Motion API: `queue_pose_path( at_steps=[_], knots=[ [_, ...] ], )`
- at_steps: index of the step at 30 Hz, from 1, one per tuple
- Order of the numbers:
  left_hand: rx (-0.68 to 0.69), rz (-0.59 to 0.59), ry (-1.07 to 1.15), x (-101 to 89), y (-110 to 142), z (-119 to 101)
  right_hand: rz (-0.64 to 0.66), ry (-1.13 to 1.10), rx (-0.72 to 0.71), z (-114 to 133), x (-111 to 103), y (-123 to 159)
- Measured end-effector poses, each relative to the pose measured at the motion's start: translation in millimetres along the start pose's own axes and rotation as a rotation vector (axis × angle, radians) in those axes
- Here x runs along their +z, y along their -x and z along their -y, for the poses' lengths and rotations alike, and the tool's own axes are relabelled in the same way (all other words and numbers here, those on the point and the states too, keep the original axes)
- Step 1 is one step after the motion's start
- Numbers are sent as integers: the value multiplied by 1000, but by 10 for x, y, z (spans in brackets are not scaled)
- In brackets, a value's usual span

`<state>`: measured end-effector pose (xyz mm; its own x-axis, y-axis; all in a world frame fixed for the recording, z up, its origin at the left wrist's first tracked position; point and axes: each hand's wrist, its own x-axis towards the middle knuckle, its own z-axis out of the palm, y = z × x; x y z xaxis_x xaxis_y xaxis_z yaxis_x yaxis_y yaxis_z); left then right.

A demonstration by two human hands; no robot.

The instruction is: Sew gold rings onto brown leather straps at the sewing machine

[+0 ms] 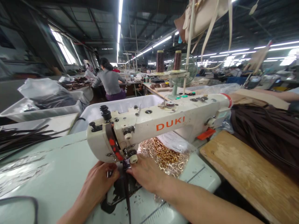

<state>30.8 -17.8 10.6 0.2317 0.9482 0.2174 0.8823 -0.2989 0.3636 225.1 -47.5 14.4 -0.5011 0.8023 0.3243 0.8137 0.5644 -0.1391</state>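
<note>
A white sewing machine (pixel 144 121) marked DUKI stands across the table before me. From under its presser foot (pixel 124 163) a narrow dark brown strap (pixel 127 199) hangs toward me. Left of the needle area, my left hand (pixel 100 177) is closed, its fingers curled round a small dark piece with a shiny edge, too hidden to name. My right hand (pixel 146 171) is at the other side of the foot, thumb and fingers closed in at the strap; its fingertips are partly covered by the machine head. Behind the right hand lies a clear bag of gold metal clasps (pixel 167 155).
A wooden board (pixel 252 168) and a heap of dark brown straps (pixel 266 133) lie at right. White bins (pixel 121 104) stand behind the machine. Thread cones (pixel 160 62) and a hanging bag (pixel 205 18) are above. A co-worker (pixel 111 79) sits farther back.
</note>
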Motion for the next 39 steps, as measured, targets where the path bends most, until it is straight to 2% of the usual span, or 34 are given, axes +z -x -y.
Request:
queue_pose_path(
  at_steps=[4,7,15,19,23,28,32,36,39],
  knots=[
    [35,48,55,-47,16,75,29,15,-35,-5,4,-1],
    [74,71,51,-11,27,83,28,39,-73,-6,27,0],
    [18,49,-40,107,36,-71,-10,98,-85,9,111,1],
    [19,44,-43,110,45,-58,-12,89,-73,9,92,1],
    [40,6,-74,121,48,-1,33,108,-98,35,22,-7],
    [153,-29,-119,114,82,-24,48,67,-76,58,-31,-8],
    [120,5,-52,112,96,-73,74,12,-45,55,23,-33],
    [153,51,-80,22,47,-28,90,0,18,73,41,-43],
    [152,3,-126,-137,74,50,69,44,27,58,-56,-1]
  ],
)
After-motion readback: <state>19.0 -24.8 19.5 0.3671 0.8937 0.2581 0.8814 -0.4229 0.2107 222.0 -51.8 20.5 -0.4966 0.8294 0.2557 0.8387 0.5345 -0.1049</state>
